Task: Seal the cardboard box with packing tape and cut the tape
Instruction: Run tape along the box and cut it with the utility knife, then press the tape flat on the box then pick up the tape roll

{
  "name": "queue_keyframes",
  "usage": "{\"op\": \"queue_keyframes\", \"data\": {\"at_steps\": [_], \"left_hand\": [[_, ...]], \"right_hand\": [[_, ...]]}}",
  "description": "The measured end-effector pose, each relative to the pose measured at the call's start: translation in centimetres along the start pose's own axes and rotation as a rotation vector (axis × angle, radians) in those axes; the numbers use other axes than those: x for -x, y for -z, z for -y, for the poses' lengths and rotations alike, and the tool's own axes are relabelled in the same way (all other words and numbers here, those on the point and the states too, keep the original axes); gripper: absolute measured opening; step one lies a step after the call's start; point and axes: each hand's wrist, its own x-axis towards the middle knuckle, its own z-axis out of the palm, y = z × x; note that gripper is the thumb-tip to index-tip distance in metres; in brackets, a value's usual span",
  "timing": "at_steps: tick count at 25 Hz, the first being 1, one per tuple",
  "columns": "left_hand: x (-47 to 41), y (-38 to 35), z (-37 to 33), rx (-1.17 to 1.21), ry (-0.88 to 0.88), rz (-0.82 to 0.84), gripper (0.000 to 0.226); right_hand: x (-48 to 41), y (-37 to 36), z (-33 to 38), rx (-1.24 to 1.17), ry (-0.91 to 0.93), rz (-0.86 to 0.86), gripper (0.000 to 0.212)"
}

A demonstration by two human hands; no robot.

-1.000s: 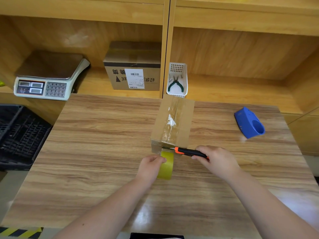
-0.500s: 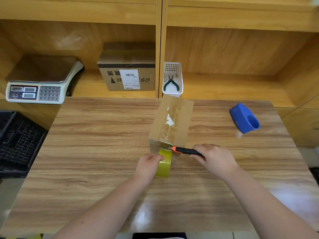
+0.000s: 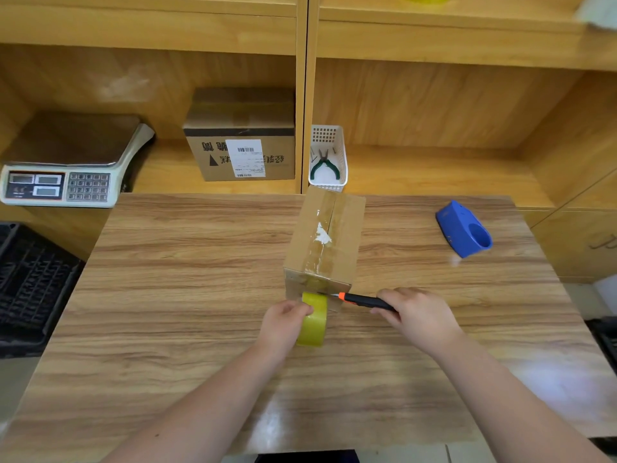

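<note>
A small cardboard box (image 3: 325,238) stands on the wooden table (image 3: 187,295), with clear tape running along its top seam and down its near face. My left hand (image 3: 285,324) grips a yellowish tape roll (image 3: 314,320) held against the box's near face, low down. My right hand (image 3: 417,315) holds an orange-and-black utility knife (image 3: 362,300). Its blade tip touches the tape just above the roll, at the box's near face.
A blue tape dispenser (image 3: 464,233) lies on the table at the right. Behind the table, shelves hold a scale (image 3: 66,162), a labelled carton (image 3: 242,137) and a white basket with pliers (image 3: 329,158). A black crate (image 3: 30,282) sits left of the table.
The view has shifted slightly. The knife blade has moved left onto the tape above the roll. The left hand keeps hold of the roll.
</note>
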Motion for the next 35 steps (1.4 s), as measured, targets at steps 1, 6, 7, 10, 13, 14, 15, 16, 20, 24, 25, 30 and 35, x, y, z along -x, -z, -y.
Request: {"op": "queue_keyframes", "data": {"at_steps": [1,6,7,10,13,14,15,16,20,24,25,30,35], "left_hand": [[0.0,0.2,0.1,-0.005,-0.018,-0.001,0.028],[-0.8,1.7,2.5,-0.381,-0.155,0.018,0.038],[-0.9,2.0,3.2,-0.542,-0.195,0.038,0.035],[-0.7,2.6,4.9,-1.099,-0.316,0.148,0.02],[-1.1,2.6,6.9,-1.452,-0.485,0.269,0.031],[-1.2,2.4,7.2,-1.529,-0.532,0.304,0.032],[-1.2,2.3,7.3,-1.587,-0.569,0.332,0.032],[-1.2,2.2,7.5,-1.608,-0.585,0.36,0.033],[-1.3,3.7,6.0,-1.157,-0.511,0.236,0.038],[-3.6,5.1,1.0,-0.581,-0.728,-0.185,0.033],[-4.2,5.0,-0.6,-0.6,-0.795,-0.211,0.034],[-6.9,3.1,-5.1,-1.137,-0.893,0.131,0.054],[-8.4,1.8,-5.2,-1.208,-0.891,0.17,0.057]], "right_hand": [[0.2,-0.2,0.1,-0.03,-0.03,0.021,0.02],[3.9,-2.5,-1.6,-0.376,-0.397,0.332,0.02],[4.8,-3.4,-1.7,-0.465,-0.469,0.373,0.017],[7.4,-6.6,-0.7,-0.638,-0.666,0.437,0.013],[9.6,-9.5,0.1,-0.639,-0.797,0.48,0.023],[10.2,-10.1,0.3,-0.58,-0.801,0.507,0.029],[10.5,-10.5,0.6,-0.476,-0.759,0.543,0.034],[10.5,-10.6,0.9,-0.333,-0.7,0.57,0.037],[7.7,-8.3,1.2,-0.008,-0.578,0.74,0.043],[2.0,-4.5,0.7,-0.144,-0.57,0.386,0.044],[0.3,-3.5,1.2,-0.234,-0.513,0.2,0.044],[-6.5,-2.4,4.5,-0.294,-0.085,0.1,0.065],[-8.1,-4.0,3.3,-0.318,-0.061,0.053,0.055]]}}
